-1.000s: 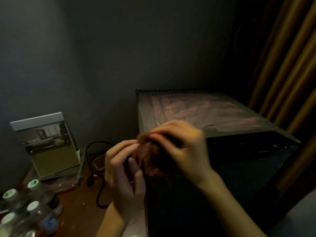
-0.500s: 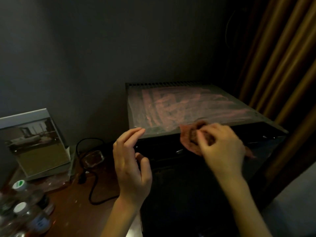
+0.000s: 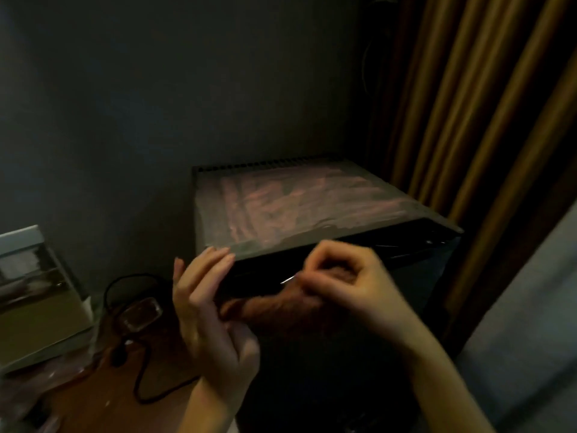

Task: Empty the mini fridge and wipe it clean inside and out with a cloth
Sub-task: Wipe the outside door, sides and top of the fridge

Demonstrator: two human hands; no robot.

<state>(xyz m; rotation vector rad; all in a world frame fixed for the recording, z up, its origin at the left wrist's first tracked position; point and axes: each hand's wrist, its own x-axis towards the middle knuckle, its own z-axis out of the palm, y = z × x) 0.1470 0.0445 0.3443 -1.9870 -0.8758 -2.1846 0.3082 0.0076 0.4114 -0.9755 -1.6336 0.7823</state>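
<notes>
The mini fridge (image 3: pixel 312 214) stands dark against the wall, its door apparently shut, its top covered in pale wipe streaks. The cloth (image 3: pixel 274 304), a brownish bunch, lies against the upper front of the fridge, just below the top's front edge. The right hand (image 3: pixel 346 276) grips it with fingers curled tightly round the bunched part. The left hand (image 3: pixel 203 301) is at the fridge's front left corner, its upper fingers straight; the cloth's loose end meets its palm side, but blur and gloom leave it unclear whether it pinches the fabric. Left of the fridge a black cable (image 3: pixel 140 376) loops over a wooden surface (image 3: pixel 87 401), with a standing picture card (image 3: pixel 31 292) beyond; right of it hang curtains (image 3: pixel 468 120). The likely trouble is a dirty, bunched cloth smearing rather than lifting grime, as the streaks suggest. Pressure along that front edge could also nudge the door, and a wide leftward stroke might catch the cable.
</notes>
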